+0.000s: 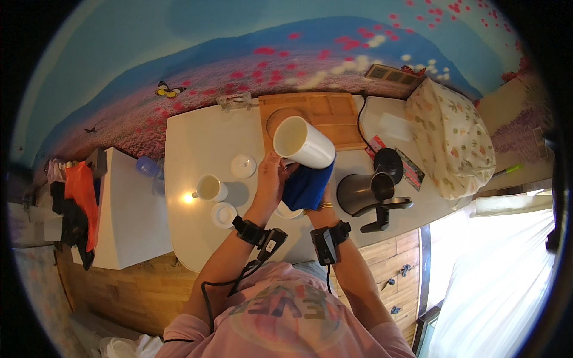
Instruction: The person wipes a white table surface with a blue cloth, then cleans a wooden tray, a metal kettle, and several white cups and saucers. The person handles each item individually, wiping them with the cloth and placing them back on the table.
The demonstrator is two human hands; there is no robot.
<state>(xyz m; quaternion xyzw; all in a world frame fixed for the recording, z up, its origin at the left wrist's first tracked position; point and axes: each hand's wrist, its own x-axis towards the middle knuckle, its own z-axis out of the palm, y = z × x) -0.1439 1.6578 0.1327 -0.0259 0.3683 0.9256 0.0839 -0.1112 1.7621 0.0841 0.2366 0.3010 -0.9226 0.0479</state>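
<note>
the pale surface curved round at its left end, and that side, between its border and the standing cup, gave the most room to move; the right end was taken up by a bulky patterned cover. along the far edge, by the wall, lay a wooden tray, leaving little depth there. a dark metal jug stood just right of the right forearm, its handle near the front edge, so an elbow swung that way could knock it. the big white mug was up in the air, mouth tipped toward the upper left, with a blue cloth against its underside. the left hand had its grip closed at the mug's handle side; the right hand was mostly behind the cloth, so its grip could not be told. the work looked like wiping, seemingly midway: this mug was in hand and not yet set down. the smaller white cup stood apart, between two white lids, and whether these had been wiped could not be told.
</note>
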